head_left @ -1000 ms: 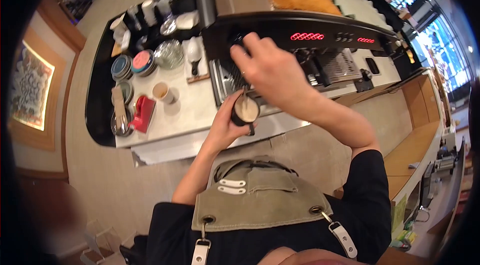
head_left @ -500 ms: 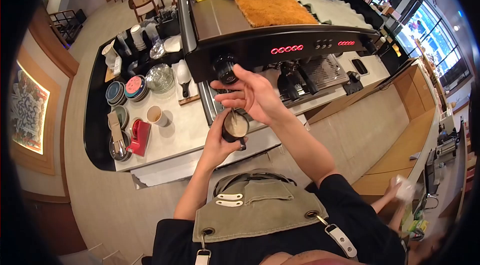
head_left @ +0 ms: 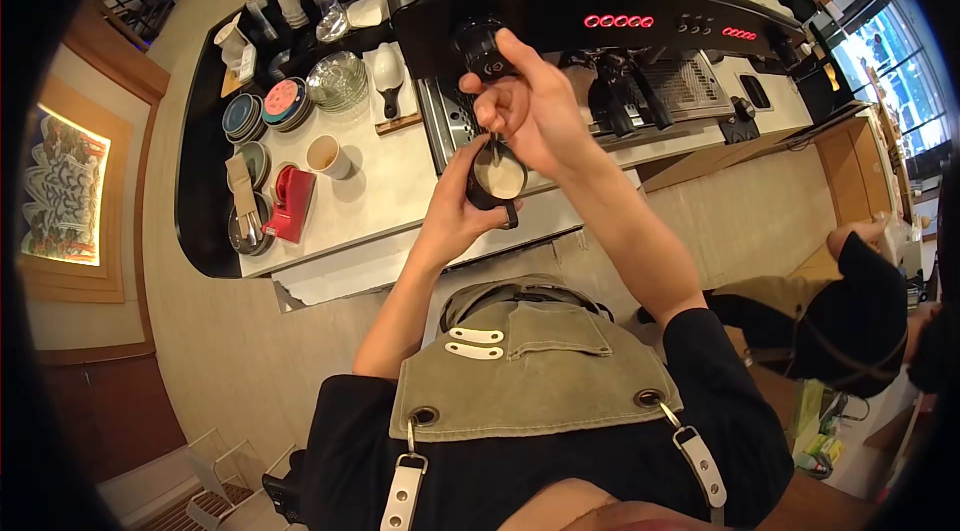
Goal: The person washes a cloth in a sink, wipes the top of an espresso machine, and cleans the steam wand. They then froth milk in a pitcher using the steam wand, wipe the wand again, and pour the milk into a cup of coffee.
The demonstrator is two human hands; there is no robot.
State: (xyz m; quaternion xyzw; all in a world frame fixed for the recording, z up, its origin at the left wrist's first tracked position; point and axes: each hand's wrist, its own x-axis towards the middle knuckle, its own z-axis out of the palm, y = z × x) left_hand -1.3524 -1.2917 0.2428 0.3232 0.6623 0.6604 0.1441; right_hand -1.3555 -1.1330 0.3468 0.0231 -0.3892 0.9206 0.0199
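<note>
My left hand (head_left: 452, 216) grips a small dark milk pitcher (head_left: 495, 183) filled with pale foamy milk, held in front of the espresso machine (head_left: 600, 11). My right hand (head_left: 530, 101) hovers just above the pitcher's rim, fingers loosely curled, right below the machine's round black knob (head_left: 480, 36). A thin steam wand seems to dip into the pitcher beside my right fingers; whether the hand grips it is hidden.
The white counter (head_left: 390, 201) to the left carries a paper cup (head_left: 327, 157), a red holder (head_left: 293, 203), stacked saucers (head_left: 266, 109) and glass plates (head_left: 337, 81). Another person in black (head_left: 840, 311) bends over at the right by a wooden bench.
My right hand dropped from the knob toward the pitcher and now sits just over its rim. The left hand kept hold of the pitcher. A person came into view at the right.
</note>
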